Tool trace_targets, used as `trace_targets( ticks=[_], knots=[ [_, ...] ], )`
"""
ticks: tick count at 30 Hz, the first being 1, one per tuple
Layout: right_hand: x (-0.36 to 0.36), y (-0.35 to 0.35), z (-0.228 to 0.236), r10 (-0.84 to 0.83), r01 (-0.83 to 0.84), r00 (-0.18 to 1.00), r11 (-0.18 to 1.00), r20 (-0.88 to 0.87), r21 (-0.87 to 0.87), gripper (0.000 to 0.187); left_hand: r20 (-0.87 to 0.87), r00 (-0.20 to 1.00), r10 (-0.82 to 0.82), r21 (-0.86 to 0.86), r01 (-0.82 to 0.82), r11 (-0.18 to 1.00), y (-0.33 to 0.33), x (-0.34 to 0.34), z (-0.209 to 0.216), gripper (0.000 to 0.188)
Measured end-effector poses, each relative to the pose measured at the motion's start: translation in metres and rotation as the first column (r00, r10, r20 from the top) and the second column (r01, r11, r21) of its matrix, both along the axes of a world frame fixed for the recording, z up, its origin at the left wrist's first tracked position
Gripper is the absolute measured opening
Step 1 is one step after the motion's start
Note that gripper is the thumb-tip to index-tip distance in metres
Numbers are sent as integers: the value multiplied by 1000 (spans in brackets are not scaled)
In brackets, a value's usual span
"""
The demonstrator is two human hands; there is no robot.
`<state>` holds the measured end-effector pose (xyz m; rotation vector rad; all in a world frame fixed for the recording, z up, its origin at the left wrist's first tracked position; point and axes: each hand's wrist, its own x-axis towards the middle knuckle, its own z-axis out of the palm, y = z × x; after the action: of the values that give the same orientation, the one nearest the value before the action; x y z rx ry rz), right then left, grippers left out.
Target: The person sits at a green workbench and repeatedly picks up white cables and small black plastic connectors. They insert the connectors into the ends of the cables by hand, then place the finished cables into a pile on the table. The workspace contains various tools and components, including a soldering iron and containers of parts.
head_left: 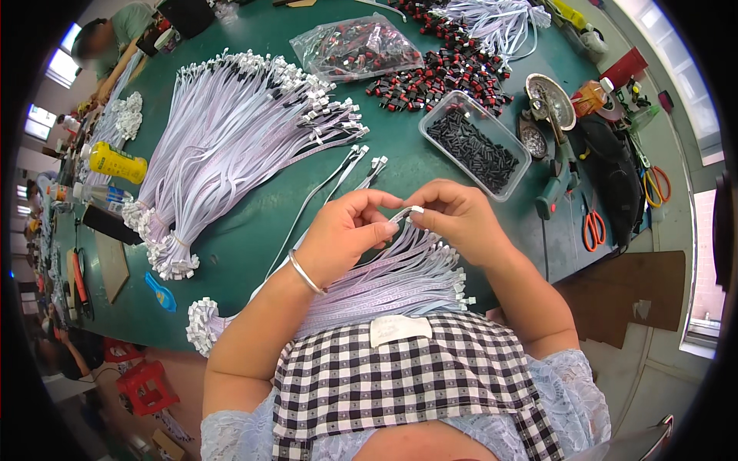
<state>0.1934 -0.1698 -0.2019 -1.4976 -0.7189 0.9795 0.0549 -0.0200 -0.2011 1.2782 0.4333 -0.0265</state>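
A thin cable (401,215) is pinched by the left hand (338,234); its white plug (417,209) is gripped by the right hand (465,223), above a cable bundle (384,284) on the green table (229,265).

Yellow bottle (117,162) on green table (231,265); red stool (147,386) below.

Near cable bundle (384,286) at tbl (246,240) edge, tub (516,176) behind to R (scissors (593,218) farther R)

Bright windows (64,67) show far left, a tall window (704,269) right, and a red stool (147,386) stands on the pinkish floor (190,373) left of the green table (223,275).
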Motion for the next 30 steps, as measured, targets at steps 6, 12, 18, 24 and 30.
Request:
trace_targets(
  ticks=[6, 12, 18, 24, 30],
  knots=[
    [-3, 4, 1, 31, -30, 999, 997, 9, -64, 11, 54, 996, 75, 175, -84, 981, -3, 3, 3, 30],
    [13, 13, 3, 82, -97, 961, 994, 263, 46, 17, 109, 989, 103, 534, -146, 833, 6, 16, 9, 23],
    [87, 5, 25, 172, 76, 227, 978, 958, -194, 20, 43, 988, 148, 886, -106, 452, 56, 45, -23, 12],
    [120, -11, -5, 510, 196, 81, 834, 856, -515, 17, 123, 992, -25, 979, -117, 169, 41, 32, -26, 15],
    [135, -13, -15, 490, 134, 187, 846, 851, -517, 18, -25, 934, -356, 945, 138, 298, -3, 17, 4, 17]
  ],
)
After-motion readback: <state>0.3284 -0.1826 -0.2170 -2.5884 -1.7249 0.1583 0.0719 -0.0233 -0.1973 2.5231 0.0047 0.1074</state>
